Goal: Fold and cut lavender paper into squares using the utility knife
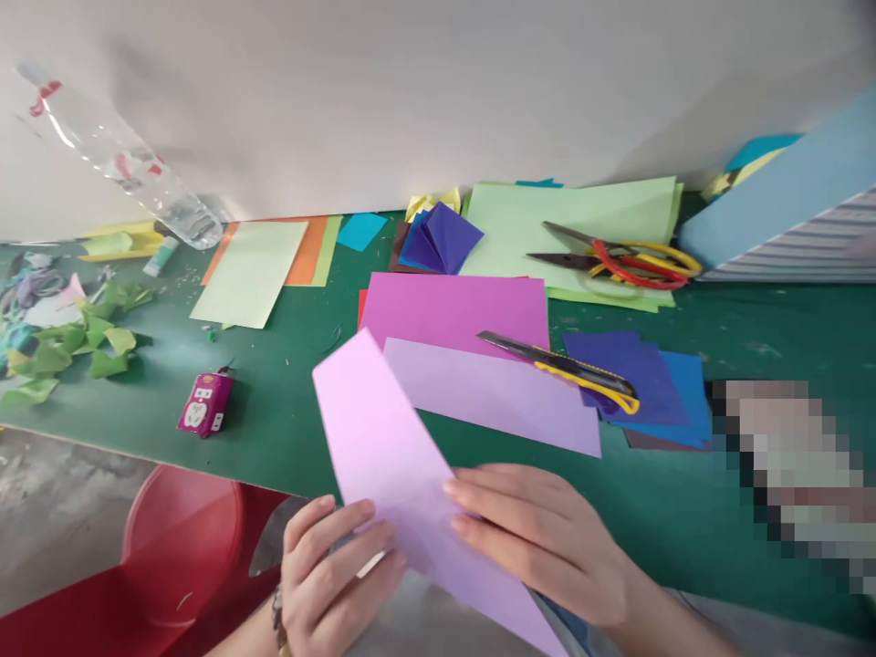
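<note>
The left hand and right hand are closed on a pale lilac paper sheet, gripping it just over the edge of a scuffed green work table. The table runs along a white wall, above a grey concrete floor and a red plastic stool. A yellow-handled steel utility knife lies across a magenta paper sheet, and red-and-yellow-handled scissors rest on pale green paper. The print on a small magenta box is too small to read
</note>
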The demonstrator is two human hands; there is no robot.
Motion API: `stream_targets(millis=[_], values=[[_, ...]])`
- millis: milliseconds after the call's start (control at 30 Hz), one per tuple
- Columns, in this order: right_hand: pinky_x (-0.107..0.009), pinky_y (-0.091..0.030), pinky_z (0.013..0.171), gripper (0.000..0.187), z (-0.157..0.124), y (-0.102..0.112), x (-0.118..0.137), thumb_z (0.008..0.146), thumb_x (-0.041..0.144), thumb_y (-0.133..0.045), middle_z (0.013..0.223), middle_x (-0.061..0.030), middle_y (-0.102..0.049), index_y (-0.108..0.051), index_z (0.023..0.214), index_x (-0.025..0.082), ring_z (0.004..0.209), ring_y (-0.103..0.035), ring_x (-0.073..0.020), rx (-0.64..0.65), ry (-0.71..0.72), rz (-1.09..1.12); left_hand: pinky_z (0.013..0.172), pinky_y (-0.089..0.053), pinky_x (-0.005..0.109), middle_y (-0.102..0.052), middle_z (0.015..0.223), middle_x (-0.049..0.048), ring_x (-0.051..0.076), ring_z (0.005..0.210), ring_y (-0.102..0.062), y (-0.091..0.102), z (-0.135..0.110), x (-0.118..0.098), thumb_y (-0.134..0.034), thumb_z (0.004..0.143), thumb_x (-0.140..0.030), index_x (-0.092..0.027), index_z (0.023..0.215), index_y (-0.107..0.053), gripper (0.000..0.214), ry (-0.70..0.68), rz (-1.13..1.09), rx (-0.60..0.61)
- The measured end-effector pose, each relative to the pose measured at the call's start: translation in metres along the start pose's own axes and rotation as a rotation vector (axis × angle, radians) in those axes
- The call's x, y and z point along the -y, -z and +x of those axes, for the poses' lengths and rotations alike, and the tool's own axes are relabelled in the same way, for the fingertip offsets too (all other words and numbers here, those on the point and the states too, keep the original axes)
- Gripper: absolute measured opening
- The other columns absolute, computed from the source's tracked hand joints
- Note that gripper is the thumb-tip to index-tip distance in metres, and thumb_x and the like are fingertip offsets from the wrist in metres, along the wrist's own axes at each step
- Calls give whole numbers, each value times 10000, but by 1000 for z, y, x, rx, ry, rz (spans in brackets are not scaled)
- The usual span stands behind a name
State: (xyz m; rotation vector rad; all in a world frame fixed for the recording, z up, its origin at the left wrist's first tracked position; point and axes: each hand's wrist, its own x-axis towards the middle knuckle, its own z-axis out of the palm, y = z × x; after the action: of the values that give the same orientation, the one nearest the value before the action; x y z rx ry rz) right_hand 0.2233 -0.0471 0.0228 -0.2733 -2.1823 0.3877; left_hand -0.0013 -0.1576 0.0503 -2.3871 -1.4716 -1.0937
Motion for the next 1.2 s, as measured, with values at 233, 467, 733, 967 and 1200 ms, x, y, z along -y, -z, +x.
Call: stream_targets(millis=[233,467,733,967,1200], values=[[-340,-593,759,319,-68,16,13,868,100,-553,1039,-63,-729,-650,1146,222,958,-676,-204,87,-279,-243,884,-516,332,-739,998,12,175,1032,-637,-72,-6,7,-540,905,-120,-207,1055,-668,215,58,-155,139],[-373,-567,800,307,-106,6,14,874,81,-497,999,-44,-721,-664,1079,237,954,-642,-201,183,-505,-223,802,-543,338,-712,955,50,191,915,-627,-101,-13,1,-540,913,-186,-191,981,-672,148,161,-207,340],[-397,-547,807,306,-105,4,10,854,74,-522,1007,-68,-682,-639,1097,219,973,-597,-215,189,-608,-108,748,-525,348,-700,856,29,185,811,-615,-104,-4,6,-631,875,-284,-192,919,-648,103,282,-305,406],[-387,-531,776,217,-95,6,8,861,126,-549,964,-58,-672,-644,1018,243,908,-584,-209,186,-724,-58,665,-518,336,-689,769,27,179,700,-616,-103,11,17,-670,834,-419,-178,913,-619,259,347,-345,520],[-347,-527,702,178,-84,9,5,894,180,-502,902,-47,-678,-610,1023,236,847,-599,-200,218,-846,-36,608,-469,289,-679,706,-12,158,635,-604,-103,17,22,-739,778,-382,-189,842,-616,237,403,-373,600]])
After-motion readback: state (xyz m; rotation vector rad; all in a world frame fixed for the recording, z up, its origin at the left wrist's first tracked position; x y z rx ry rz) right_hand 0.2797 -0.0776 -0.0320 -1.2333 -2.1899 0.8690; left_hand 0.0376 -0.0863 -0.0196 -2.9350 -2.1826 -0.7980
